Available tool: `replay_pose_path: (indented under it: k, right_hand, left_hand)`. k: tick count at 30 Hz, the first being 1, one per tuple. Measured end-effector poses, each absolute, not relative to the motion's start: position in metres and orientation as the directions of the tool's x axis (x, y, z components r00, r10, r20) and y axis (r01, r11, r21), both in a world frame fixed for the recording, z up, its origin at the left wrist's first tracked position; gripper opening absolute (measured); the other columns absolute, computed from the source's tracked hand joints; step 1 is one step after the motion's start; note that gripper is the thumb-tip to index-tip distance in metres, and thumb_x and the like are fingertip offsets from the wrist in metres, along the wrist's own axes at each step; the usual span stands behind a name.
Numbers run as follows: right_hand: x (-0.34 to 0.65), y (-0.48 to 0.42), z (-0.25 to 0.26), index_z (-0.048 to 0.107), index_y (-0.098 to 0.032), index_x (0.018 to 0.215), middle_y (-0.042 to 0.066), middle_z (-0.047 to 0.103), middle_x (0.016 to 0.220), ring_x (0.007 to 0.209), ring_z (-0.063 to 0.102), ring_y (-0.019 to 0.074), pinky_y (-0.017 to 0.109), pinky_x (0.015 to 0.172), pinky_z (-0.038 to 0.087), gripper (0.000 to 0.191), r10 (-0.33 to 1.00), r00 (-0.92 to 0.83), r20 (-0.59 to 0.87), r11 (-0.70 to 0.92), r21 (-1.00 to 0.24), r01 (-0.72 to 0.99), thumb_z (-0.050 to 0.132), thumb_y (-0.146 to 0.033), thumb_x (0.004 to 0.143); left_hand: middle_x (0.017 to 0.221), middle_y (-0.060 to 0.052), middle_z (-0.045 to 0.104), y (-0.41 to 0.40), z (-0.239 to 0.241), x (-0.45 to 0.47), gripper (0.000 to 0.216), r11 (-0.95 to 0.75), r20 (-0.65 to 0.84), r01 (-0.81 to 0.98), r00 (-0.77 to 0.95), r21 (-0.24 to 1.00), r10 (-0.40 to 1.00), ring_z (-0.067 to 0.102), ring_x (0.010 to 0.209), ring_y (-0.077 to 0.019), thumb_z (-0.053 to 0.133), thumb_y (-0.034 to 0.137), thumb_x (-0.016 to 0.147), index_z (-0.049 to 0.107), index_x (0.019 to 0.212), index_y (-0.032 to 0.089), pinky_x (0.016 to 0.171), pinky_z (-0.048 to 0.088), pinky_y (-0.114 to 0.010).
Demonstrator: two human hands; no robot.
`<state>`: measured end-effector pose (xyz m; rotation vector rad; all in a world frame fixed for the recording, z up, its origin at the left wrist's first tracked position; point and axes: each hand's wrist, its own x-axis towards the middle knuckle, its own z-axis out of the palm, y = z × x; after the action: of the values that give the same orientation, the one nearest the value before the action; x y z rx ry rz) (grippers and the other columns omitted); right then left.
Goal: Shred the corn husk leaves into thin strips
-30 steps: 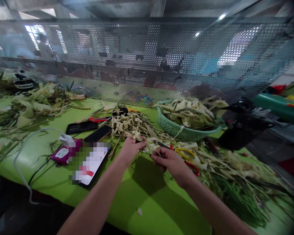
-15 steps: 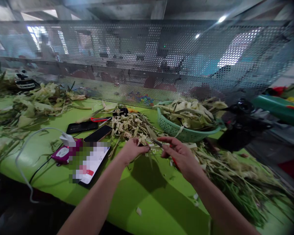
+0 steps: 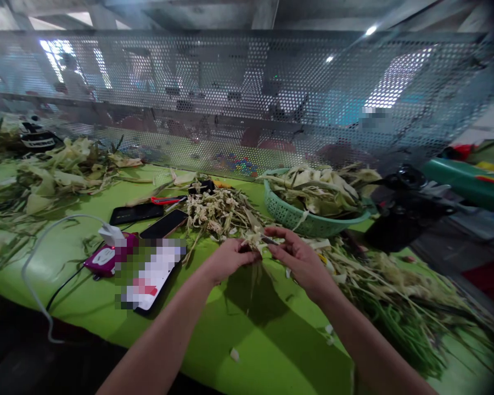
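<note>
My left hand is closed, pinching a small pale flower that looks made of dried husk strips; thin stems hang below its fingers. Close on its right, my right hand is closed around scissors, with their grey blades pointing at the flower and their handles mostly hidden by the palm. Whether the blades touch the flower I cannot tell. Just behind both hands lies a heap of similar pale husk flowers on long dry stems. Small pale scraps dot the green table.
A green basket of dry husks stands behind my right hand. Green stems and dry strips lie at right. Phones, a red-handled cutter, a purple tissue pack and a white cable are at left. A perforated metal screen borders the back.
My left hand has moved slightly right with the flower, and the hands are closer together. The red scissor handle, partly visible before, is now hidden by my right hand.
</note>
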<state>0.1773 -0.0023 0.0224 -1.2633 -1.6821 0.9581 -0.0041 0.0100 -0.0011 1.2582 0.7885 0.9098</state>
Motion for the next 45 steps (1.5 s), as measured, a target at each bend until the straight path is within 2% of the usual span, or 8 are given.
replay_pose_path:
  k: [4, 9, 15, 20, 24, 30, 37, 45]
  right_hand:
    - [0.176, -0.002, 0.021, 0.065, -0.020, 0.100, 0.004, 0.066, 0.092, 0.081, 0.059, 0.0190, 0.031, 0.073, 0.046, 0.029, 0.951, -0.250, 0.180, 0.259, -0.908, 0.329, 0.067, -0.037, 0.076]
    - [0.173, -0.003, 0.011, 0.058, -0.020, 0.081, -0.002, 0.057, 0.071, 0.068, 0.052, 0.0152, 0.027, 0.062, 0.041, 0.022, 0.960, -0.199, 0.196, 0.248, -0.924, 0.290, 0.068, -0.038, 0.074]
    - [0.168, -0.008, 0.008, 0.052, -0.019, 0.070, -0.004, 0.049, 0.063, 0.061, 0.043, 0.0126, 0.026, 0.058, 0.035, 0.019, 0.973, -0.023, 0.230, 0.222, -0.898, 0.379, 0.063, -0.034, 0.075]
    - [0.168, -0.006, 0.005, 0.049, -0.020, 0.067, -0.005, 0.047, 0.060, 0.058, 0.042, 0.0120, 0.026, 0.056, 0.034, 0.018, 0.978, 0.110, 0.177, 0.144, -0.955, 0.258, 0.061, -0.032, 0.074]
    - [0.168, -0.005, 0.010, 0.051, -0.020, 0.069, -0.004, 0.049, 0.063, 0.059, 0.044, 0.0122, 0.025, 0.058, 0.037, 0.020, 0.987, 0.089, 0.131, 0.118, -0.984, 0.133, 0.063, -0.036, 0.073]
    - [0.172, -0.004, 0.013, 0.053, -0.020, 0.073, -0.004, 0.052, 0.067, 0.062, 0.047, 0.0123, 0.025, 0.059, 0.039, 0.026, 0.991, 0.050, 0.122, 0.117, -0.989, 0.096, 0.067, -0.042, 0.072]
    - [0.173, -0.004, 0.014, 0.053, -0.020, 0.073, -0.003, 0.051, 0.067, 0.061, 0.046, 0.0122, 0.025, 0.058, 0.037, 0.027, 0.992, 0.004, 0.123, 0.120, -0.977, 0.177, 0.066, -0.044, 0.075]
    - [0.180, -0.001, 0.013, 0.058, -0.019, 0.076, -0.003, 0.052, 0.065, 0.060, 0.045, 0.0120, 0.025, 0.056, 0.036, 0.024, 0.984, -0.044, 0.174, 0.179, -0.935, 0.307, 0.070, -0.039, 0.073]
  left_hand:
    - [0.067, 0.001, 0.058, 0.013, -0.016, 0.001, 0.024, -0.028, -0.002, 0.053, 0.499, 0.998, 0.867, 0.048, 0.062, -0.0117, 0.068, 0.035, 0.067, 0.068, 0.079, 0.014, 0.065, 0.038, -0.025]
    - [0.063, 0.003, 0.053, 0.014, -0.018, 0.002, 0.020, -0.125, -0.022, 0.293, 0.452, 0.948, 0.892, 0.044, 0.057, -0.0109, 0.065, 0.030, 0.067, 0.065, 0.077, 0.014, 0.056, 0.033, -0.023]
    - [0.064, -0.001, 0.060, 0.002, -0.006, 0.010, 0.012, -0.383, 0.173, 0.604, 0.378, 0.698, 0.910, 0.049, 0.059, -0.0144, 0.056, 0.024, 0.074, 0.065, 0.070, 0.016, 0.055, 0.029, -0.025]
    - [0.076, -0.006, 0.066, -0.010, -0.003, 0.020, 0.014, -0.517, 0.347, 0.700, 0.386, 0.493, 0.855, 0.056, 0.069, -0.0178, 0.051, 0.014, 0.078, 0.064, 0.077, 0.018, 0.065, 0.035, -0.028]
    - [0.081, -0.005, 0.065, -0.008, -0.006, 0.020, 0.012, -0.519, 0.387, 0.588, 0.347, 0.620, 0.855, 0.056, 0.076, -0.0172, 0.053, 0.013, 0.079, 0.063, 0.078, 0.019, 0.070, 0.038, -0.028]
    - [0.080, -0.004, 0.064, 0.004, -0.010, 0.016, 0.014, -0.218, 0.174, 0.110, 0.315, 0.970, 0.933, 0.055, 0.072, -0.0147, 0.061, 0.028, 0.078, 0.062, 0.083, 0.016, 0.068, 0.042, -0.026]
    - [0.073, -0.001, 0.060, 0.004, -0.011, 0.017, 0.014, -0.134, 0.124, 0.014, 0.311, 0.991, 0.942, 0.050, 0.068, -0.0130, 0.061, 0.027, 0.077, 0.062, 0.077, 0.014, 0.066, 0.039, -0.026]
    - [0.087, -0.005, 0.064, 0.006, -0.007, 0.015, 0.026, -0.078, 0.112, -0.117, 0.315, 0.990, 0.942, 0.056, 0.080, -0.0156, 0.068, 0.036, 0.074, 0.063, 0.089, 0.015, 0.075, 0.042, -0.029]
